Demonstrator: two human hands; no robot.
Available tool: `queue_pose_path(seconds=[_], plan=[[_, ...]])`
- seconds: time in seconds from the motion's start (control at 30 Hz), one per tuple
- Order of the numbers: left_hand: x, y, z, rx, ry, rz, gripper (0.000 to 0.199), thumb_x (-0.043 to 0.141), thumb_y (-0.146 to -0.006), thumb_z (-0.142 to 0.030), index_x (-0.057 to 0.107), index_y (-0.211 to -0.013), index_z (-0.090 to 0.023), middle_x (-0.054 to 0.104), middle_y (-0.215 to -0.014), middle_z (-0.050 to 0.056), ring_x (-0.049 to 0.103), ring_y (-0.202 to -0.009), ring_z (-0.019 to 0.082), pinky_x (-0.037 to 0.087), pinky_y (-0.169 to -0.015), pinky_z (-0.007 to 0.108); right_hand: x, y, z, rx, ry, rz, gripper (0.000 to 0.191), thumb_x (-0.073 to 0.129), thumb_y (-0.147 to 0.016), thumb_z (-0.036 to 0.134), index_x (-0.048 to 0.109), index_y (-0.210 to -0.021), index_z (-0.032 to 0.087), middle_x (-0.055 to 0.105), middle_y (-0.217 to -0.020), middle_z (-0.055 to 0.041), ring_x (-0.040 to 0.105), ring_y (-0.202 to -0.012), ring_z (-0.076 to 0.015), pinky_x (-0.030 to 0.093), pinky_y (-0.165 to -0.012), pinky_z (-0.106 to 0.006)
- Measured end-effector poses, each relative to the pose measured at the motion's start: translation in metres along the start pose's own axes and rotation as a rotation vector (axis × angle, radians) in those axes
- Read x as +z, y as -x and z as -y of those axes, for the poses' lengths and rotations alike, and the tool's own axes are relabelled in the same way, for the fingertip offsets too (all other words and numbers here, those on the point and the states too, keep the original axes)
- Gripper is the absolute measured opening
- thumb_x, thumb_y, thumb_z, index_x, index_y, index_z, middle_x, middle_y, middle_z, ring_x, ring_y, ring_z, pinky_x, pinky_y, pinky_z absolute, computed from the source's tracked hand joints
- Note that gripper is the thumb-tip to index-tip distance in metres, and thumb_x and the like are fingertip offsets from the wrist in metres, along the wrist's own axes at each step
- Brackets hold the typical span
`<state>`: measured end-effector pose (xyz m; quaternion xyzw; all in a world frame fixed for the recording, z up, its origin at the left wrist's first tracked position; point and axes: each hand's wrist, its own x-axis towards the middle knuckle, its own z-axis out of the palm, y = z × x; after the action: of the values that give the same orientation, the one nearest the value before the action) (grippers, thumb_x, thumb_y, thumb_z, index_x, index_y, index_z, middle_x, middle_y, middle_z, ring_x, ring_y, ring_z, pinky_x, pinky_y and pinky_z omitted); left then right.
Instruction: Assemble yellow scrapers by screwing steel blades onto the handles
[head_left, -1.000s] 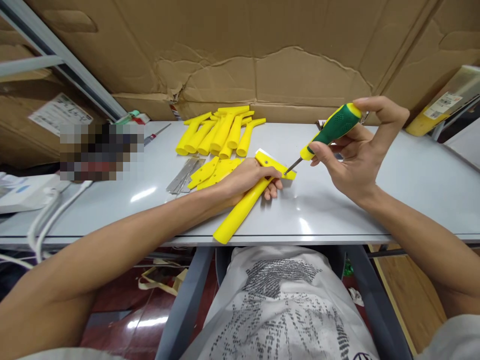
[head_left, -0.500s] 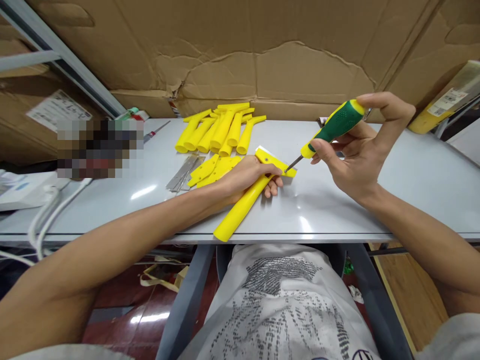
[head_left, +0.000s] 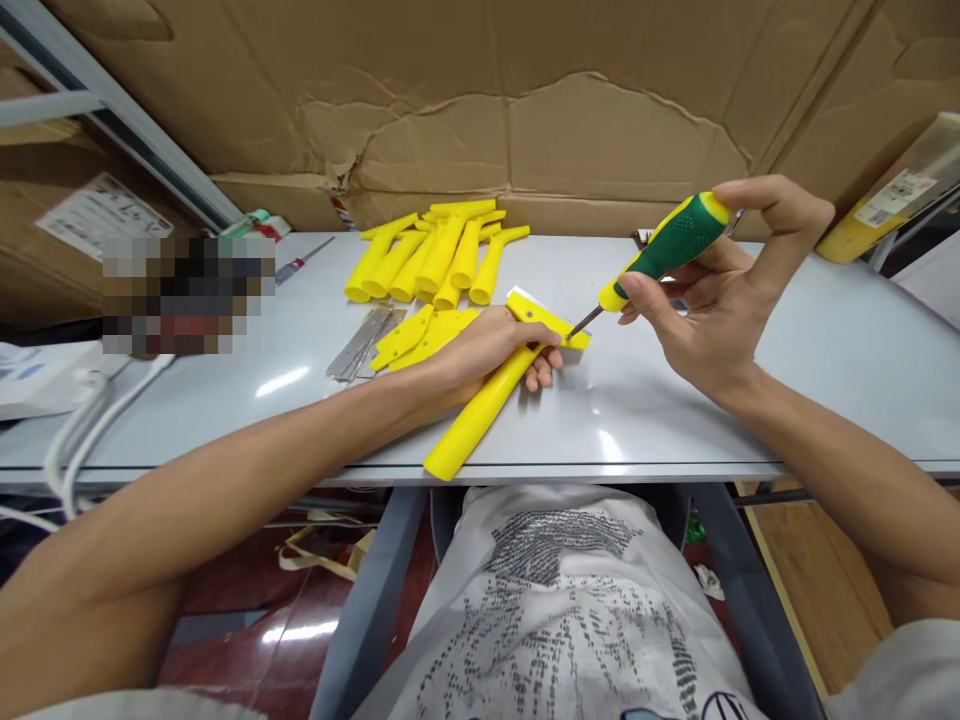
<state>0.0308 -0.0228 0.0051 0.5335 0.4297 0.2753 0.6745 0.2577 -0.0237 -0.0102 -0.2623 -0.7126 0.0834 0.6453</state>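
Note:
My left hand (head_left: pixel 517 348) is closed around the head of a yellow scraper (head_left: pixel 480 418), whose handle slants down to the table's front edge. A screw shows in the scraper head, and a metal blade edge peeks out behind it. My right hand (head_left: pixel 724 290) grips a green and yellow screwdriver (head_left: pixel 679 240). The screwdriver's tip touches the right part of the scraper head. Beside my left hand lie flat yellow plates (head_left: pixel 409 338) and thin metal blades (head_left: pixel 360 345). Several yellow handles (head_left: pixel 442 255) are heaped behind them.
The white table (head_left: pixel 675 420) runs across the view, with cardboard (head_left: pixel 562 130) behind it. On the left are a second screwdriver (head_left: pixel 304 260), white cables (head_left: pixel 105 430) and a blurred patch. A yellow container (head_left: pixel 885 195) leans at the far right.
The view has shifted slightly. Both hands keep their holds, and the screwdriver tip stays on the scraper head.

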Motion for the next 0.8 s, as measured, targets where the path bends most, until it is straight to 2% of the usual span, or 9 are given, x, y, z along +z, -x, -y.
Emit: queue_pose_path(seconds=[0.2, 0.33, 0.53, 0.67, 0.8], plan=[[-0.0027, -0.0027, 0.0027, 0.012, -0.011, 0.027, 0.024, 0.066, -0.089, -0.016, 0.071, -0.068, -0.006, 0.068, -0.057, 0.012, 0.06, -0.044, 0.013, 0.048, -0.045, 0.02, -0.0005, 0.0, 0.0033, 0.034, -0.027, 0.034, 0.073, 0.083, -0.089, 0.064, 0.037, -0.139, 0.038, 0.068, -0.112, 0.0035, 0.081, -0.084, -0.016, 0.071, -0.062, -0.027], [-0.0042, -0.0036, 0.0039, 0.016, 0.014, 0.025, 0.021, 0.068, -0.088, -0.017, 0.071, -0.07, -0.007, 0.07, -0.061, 0.012, 0.06, -0.046, 0.012, 0.048, -0.046, 0.022, -0.0002, 0.0004, 0.0073, 0.023, -0.025, 0.024, 0.072, 0.084, -0.089, 0.062, 0.036, -0.138, 0.038, 0.067, -0.115, 0.0029, 0.082, -0.09, -0.0177, 0.073, -0.065, -0.031], [-0.0031, -0.0017, 0.0018, 0.0, 0.034, 0.013, 0.022, 0.069, -0.088, -0.017, 0.071, -0.068, -0.008, 0.07, -0.061, 0.012, 0.061, -0.049, 0.013, 0.049, -0.048, 0.022, -0.0016, -0.0004, 0.0046, 0.045, -0.053, 0.036, 0.072, 0.084, -0.088, 0.065, 0.036, -0.137, 0.041, 0.06, -0.131, -0.0007, 0.081, -0.096, -0.0188, 0.074, -0.064, -0.032], [-0.0011, -0.0006, -0.0002, -0.018, 0.05, -0.005, 0.025, 0.067, -0.089, -0.014, 0.071, -0.065, -0.007, 0.069, -0.059, 0.011, 0.061, -0.048, 0.013, 0.05, -0.048, 0.022, -0.0004, 0.0, 0.0032, -0.027, -0.031, 0.022, 0.067, 0.082, -0.091, 0.061, 0.037, -0.138, 0.044, 0.055, -0.136, -0.0011, 0.08, -0.1, -0.0207, 0.074, -0.065, -0.036], [-0.0006, -0.001, -0.0012, -0.025, 0.066, -0.026, 0.026, 0.067, -0.089, -0.014, 0.071, -0.065, -0.006, 0.069, -0.06, 0.011, 0.061, -0.048, 0.013, 0.049, -0.047, 0.022, 0.0015, -0.0001, 0.0019, -0.083, 0.043, 0.001, 0.059, 0.077, -0.096, 0.058, 0.038, -0.139, 0.045, 0.045, -0.144, -0.0029, 0.078, -0.096, -0.0193, 0.073, -0.066, -0.04]])
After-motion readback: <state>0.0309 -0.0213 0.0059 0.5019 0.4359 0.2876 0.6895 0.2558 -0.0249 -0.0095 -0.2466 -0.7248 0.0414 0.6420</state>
